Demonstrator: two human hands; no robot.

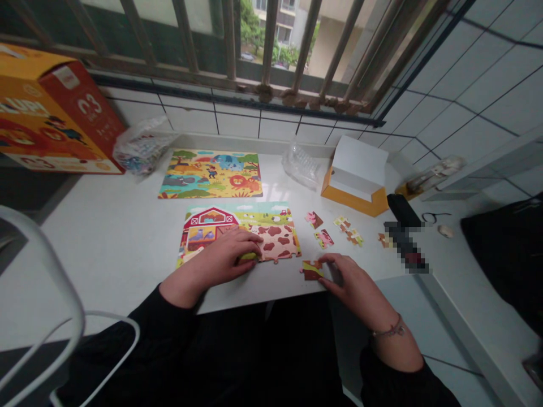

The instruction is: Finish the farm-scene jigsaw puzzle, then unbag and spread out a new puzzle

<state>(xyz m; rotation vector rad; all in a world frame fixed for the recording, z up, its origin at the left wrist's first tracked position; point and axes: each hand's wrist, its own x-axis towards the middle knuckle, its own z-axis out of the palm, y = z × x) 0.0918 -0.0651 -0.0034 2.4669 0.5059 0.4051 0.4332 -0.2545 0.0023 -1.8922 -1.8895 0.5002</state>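
Observation:
A partly assembled farm puzzle [271, 226] with a red barn and a spotted cow lies near the front edge of the white table [114, 237]. My left hand [227, 257] rests flat on its lower edge, fingers together over a yellow-green piece. My right hand [350, 277] pinches a loose brown and green puzzle piece [311, 270] lying on the table just right of the puzzle. A finished animal puzzle [212, 174] lies further back.
Several loose pieces [324, 237] lie scattered to the right. An open white and yellow box [358, 175] and clear plastic bags [303, 164] stand behind them. An orange puzzle box [51, 113] leans at the left. A barred window and tiled wall close the back.

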